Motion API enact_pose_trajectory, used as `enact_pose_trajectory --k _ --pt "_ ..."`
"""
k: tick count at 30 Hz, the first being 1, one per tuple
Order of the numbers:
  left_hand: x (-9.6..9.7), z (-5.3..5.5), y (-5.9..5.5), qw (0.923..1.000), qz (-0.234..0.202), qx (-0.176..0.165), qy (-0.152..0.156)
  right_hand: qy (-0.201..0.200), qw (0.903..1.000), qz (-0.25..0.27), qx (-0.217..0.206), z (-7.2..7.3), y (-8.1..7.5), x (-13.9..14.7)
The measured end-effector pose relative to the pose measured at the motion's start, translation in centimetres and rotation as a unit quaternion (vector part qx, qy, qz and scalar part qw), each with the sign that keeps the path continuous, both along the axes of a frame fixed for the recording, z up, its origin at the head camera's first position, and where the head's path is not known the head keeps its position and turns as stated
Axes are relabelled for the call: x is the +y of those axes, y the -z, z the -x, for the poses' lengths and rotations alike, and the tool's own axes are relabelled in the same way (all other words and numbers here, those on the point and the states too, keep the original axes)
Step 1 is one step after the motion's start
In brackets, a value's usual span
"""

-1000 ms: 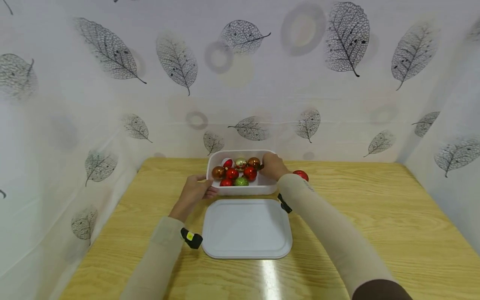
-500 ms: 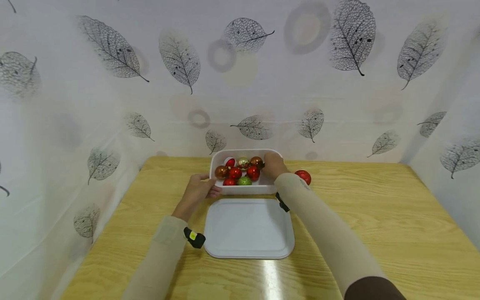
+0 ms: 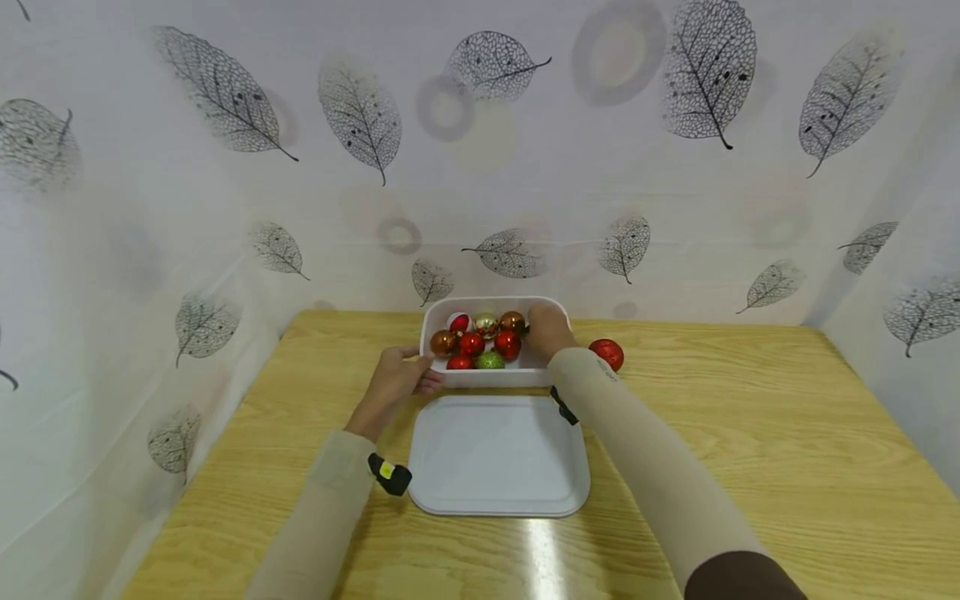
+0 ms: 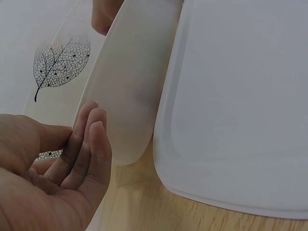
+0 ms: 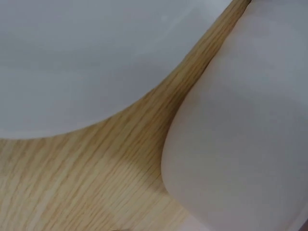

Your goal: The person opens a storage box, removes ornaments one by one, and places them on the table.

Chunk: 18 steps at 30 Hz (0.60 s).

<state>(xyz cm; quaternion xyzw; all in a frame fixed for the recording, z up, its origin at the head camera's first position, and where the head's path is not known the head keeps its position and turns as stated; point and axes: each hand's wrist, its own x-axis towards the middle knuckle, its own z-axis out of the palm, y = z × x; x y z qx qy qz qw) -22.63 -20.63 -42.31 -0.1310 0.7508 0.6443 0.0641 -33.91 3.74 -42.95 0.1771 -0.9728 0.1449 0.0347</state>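
Note:
A white plastic box (image 3: 491,379) holds several Christmas baubles: red ones (image 3: 471,344), bronze ones (image 3: 443,342), a gold one (image 3: 486,325), a glittery green one (image 3: 491,360) and a red-and-white one (image 3: 458,323). At its near left corner my left hand (image 3: 395,375) pinches the rim between thumb and fingers, as the left wrist view confirms. My right hand (image 3: 550,331) reaches into the box's right end. Its fingertips are hidden, so whether it holds a bauble does not show. The right wrist view catches only the box wall (image 5: 240,130) and the lid (image 5: 72,62).
On the wooden table (image 3: 750,433), a white lid (image 3: 498,454) lies flat just in front of the box. One red bauble (image 3: 609,353) rests right of the box, partly behind my right sleeve. A leaf-patterned curtain (image 3: 337,208) rises behind the table and along both sides.
The head view has shifted slightly. My right hand has edged a little left within the box, and more of the loose red bauble shows. My left hand keeps its place on the rim.

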Motion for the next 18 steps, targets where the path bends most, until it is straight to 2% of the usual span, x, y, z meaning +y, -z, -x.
enact_pose_trajectory --k 7,14,18 --pt "0.0 0.0 0.1 1.0 -0.002 0.0 0.002 0.008 0.9999 0.011 -0.006 -0.1 -0.2 0.0" --pt "0.1 -0.2 -0.1 1.0 -0.006 0.007 0.0 0.016 0.998 0.015 -0.06 -0.5 -1.7 0.3" --pt "0.1 -0.1 -0.1 1.0 -0.006 0.007 0.0 0.017 0.9975 0.008 -0.068 -0.6 -2.5 0.7"
